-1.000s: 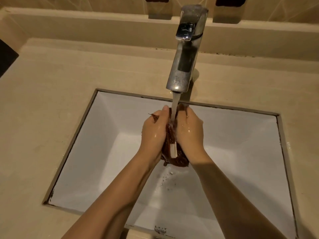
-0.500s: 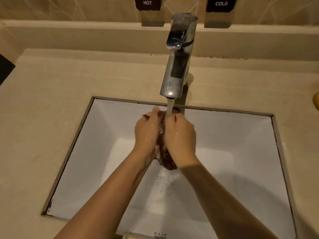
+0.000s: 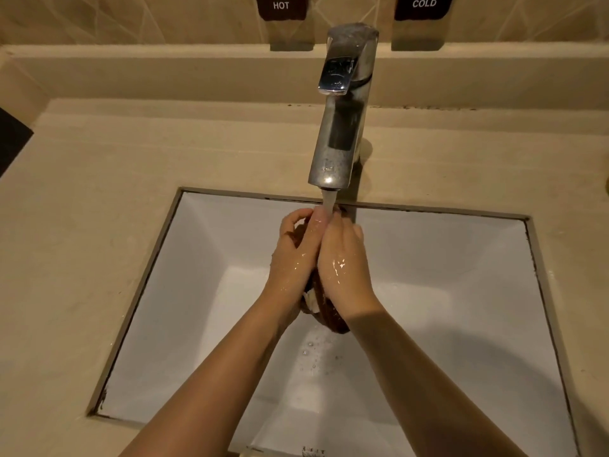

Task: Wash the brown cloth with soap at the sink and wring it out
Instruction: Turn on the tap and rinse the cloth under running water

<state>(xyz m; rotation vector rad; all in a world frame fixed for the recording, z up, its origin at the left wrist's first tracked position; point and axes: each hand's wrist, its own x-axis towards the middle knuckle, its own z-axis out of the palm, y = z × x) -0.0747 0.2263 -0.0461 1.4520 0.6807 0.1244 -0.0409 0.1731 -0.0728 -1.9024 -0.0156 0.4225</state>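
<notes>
So the brown cloth (image 3: 333, 319) was bunched up into a wad and squeezed between both hands, over the middle of the sink (image 3: 468, 291), right under the tap (image 3: 339, 127). The left hand (image 3: 291, 258) had its fingers curled round the wad from one side. The right hand (image 3: 342, 265) was clamped on from the other side with its knuckles bent over the top. Most of the cloth was hidden between the palms, and only a dark lump poked out below the wrists. The water (image 3: 329, 202) was running and hit the fingertips at the top of the bundle.

There was a little white bit (image 3: 311, 300) at the lower edge. It could have been suds or a label, and I couldn't tell which.

Handling-wise, my read is that it was soft and floppy with no shape of its own. Soaked like that, it was probably a good bit heavier than when dry. Both hands were shiny wet, so if there was soap in it I'd expect it to be slick and want to squirt out of a loose hold.

For wringing, I'd say holding it in a ball wasn't ideal. Better to pull it out into a rope, grab one end in each fist and twist opposite ways. I'd keep it low over the basin so the runoff misses the counter (image 3: 99, 209).
</notes>
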